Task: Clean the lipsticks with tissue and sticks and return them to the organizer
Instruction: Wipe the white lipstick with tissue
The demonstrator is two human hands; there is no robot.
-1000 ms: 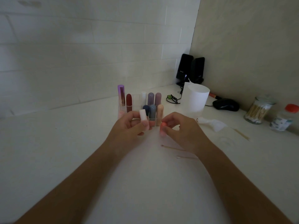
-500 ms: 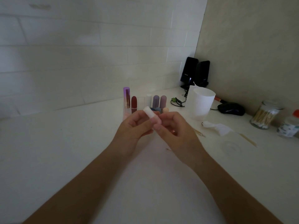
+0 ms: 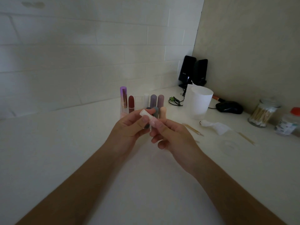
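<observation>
Two-handed hold on a small pale lipstick [image 3: 149,118], up off the surface [image 3: 65,151], just in front of the organizer [image 3: 138,103] that stands toward the far edge. Pinched at the white cap end by the left hand [image 3: 128,129], fingers [image 3: 145,119] curled round it. Pinched at the pink base by the right hand [image 3: 172,137], thumb and forefinger closed on it. Looks light, stiff and smooth, probably hard plastic, so likely slick between fingertips and prone to rolling if laid on its side. Best gripped on the barrel near each end, never on the soft colour inside. Could pop apart at the cap seam under a twist. Off toward the right edge, tissue [image 3: 214,126] and sticks [image 3: 193,129], untouched, near a white cup [image 3: 200,103]
</observation>
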